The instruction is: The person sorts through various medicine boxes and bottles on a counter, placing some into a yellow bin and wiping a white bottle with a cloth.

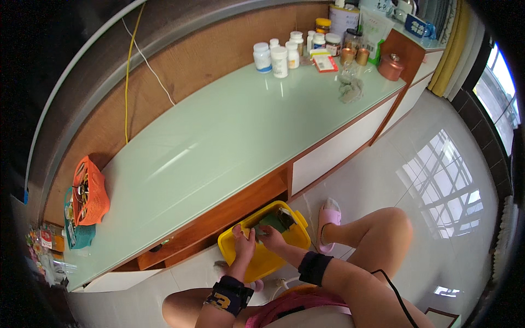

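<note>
Below me a yellow plastic basin (pixel 268 268) stands on the floor, against the open front of the low cabinet. Both my hands are over it. My right hand (pixel 271 238) pinches a small grey-green piece (pixel 259 232), too small to name. My left hand (pixel 245 244) is just beside it, its thumb close to the piece; whether it grips the piece cannot be told. Inside the basin, beyond my hands, lie a dark green flat thing (pixel 275 221) and a dark, crumpled-looking item (pixel 286 214). My wrists and fingers hide part of the basin.
A glass-topped cabinet (pixel 213 139) spans the space ahead. White bottles (pixel 280 61), jars and packets crowd its far right, near a crumpled cloth (pixel 351 89) and copper-coloured pot (pixel 390 67). An orange basket (pixel 91 194) stands at left. My pink slipper (pixel 329 223) is beside the basin.
</note>
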Demonstrator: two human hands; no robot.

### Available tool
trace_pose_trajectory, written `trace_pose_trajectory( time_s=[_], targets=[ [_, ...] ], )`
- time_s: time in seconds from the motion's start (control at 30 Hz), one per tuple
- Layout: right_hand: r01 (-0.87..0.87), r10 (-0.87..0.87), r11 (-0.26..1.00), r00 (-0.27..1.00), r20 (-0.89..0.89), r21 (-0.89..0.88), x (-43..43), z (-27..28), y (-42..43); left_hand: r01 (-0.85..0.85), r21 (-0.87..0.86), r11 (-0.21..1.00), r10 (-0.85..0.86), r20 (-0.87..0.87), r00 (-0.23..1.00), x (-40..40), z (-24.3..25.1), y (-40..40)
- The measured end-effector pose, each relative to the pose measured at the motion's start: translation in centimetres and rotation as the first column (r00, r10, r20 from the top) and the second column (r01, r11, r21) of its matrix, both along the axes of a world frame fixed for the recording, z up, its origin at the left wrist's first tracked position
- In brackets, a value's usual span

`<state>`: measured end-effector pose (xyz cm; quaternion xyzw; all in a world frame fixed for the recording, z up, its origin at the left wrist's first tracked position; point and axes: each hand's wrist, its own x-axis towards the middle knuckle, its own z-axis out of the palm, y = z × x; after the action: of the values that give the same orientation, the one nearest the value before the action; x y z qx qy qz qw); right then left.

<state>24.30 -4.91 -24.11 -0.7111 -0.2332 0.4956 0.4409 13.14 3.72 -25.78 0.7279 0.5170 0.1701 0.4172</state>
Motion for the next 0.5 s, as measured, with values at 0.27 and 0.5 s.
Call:
trace_pose_trajectory(
  time_s=[0.27,0.5],
  targets=[
    [0.163,-0.148,0.986,0.695,0.703,0.046,6.7,3.2,-4.2,-0.224,0.263,0.938,0.287,-0.232,0.929,-1.6,2.3,0.0],
    [0.155,0.054,0.936,0.824,0.565,-0.315,8.4,0.1,-5.8,-0.573,-0.155,0.805,0.418,-0.537,0.733,-9.2,-4.2,3.3]
  ],
)
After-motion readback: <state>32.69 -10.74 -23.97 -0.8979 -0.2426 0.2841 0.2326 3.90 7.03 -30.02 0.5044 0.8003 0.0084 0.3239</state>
